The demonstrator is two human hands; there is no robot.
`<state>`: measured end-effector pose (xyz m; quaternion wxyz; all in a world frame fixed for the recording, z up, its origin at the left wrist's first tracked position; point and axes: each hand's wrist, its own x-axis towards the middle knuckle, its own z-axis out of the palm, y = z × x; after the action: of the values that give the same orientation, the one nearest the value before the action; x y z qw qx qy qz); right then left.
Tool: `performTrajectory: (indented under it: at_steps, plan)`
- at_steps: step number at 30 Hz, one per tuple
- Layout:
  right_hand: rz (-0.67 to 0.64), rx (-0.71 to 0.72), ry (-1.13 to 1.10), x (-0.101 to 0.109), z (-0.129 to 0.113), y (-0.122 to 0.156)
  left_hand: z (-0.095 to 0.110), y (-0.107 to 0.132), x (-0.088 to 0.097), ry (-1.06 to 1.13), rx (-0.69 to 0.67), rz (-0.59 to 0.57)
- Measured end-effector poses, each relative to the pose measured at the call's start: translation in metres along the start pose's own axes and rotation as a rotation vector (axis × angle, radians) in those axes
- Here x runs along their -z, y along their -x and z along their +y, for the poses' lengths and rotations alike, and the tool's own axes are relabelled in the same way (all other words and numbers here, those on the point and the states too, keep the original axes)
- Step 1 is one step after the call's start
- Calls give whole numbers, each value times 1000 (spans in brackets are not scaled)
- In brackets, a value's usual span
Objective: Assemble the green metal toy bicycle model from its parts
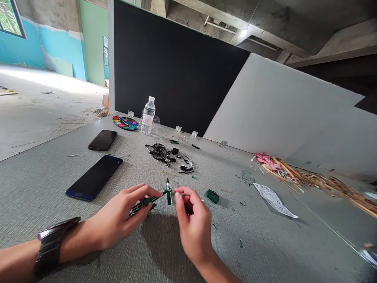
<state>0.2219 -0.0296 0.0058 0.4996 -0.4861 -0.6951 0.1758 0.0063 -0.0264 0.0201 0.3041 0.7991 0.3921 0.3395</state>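
Note:
My left hand, with a dark watch on its wrist, is closed around a small green and black model part. A dark upright piece with a silvery bit stands at that part's front end. Close to this end, my right hand is closed in a pinch; whatever is between its fingertips is too small to make out. Beyond the hands lie black miniature bicycle parts with spoked wheels and a small wire ring with black bits. A small green box-shaped part rests right of my right hand.
Two phones, one blue-edged and one darker, lie at left. Behind them are a paint palette and a water bottle. A printed sheet lies at right, near heaped strips. A black panel stands behind.

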Motion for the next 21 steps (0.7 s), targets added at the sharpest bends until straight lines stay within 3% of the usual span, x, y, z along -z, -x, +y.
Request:
performTrajectory:
  at_steps: [7, 15, 21]
  plan:
    - [-59, 29, 0, 4, 0, -2, 2, -1, 1, 6, -9, 13]
    - [-7, -93, 49, 16, 10, -12, 2, 0, 3, 6, 4, -3]
    - [-251, 13, 68, 15, 0, -15, 0, 0, 1, 15, -29, -11]
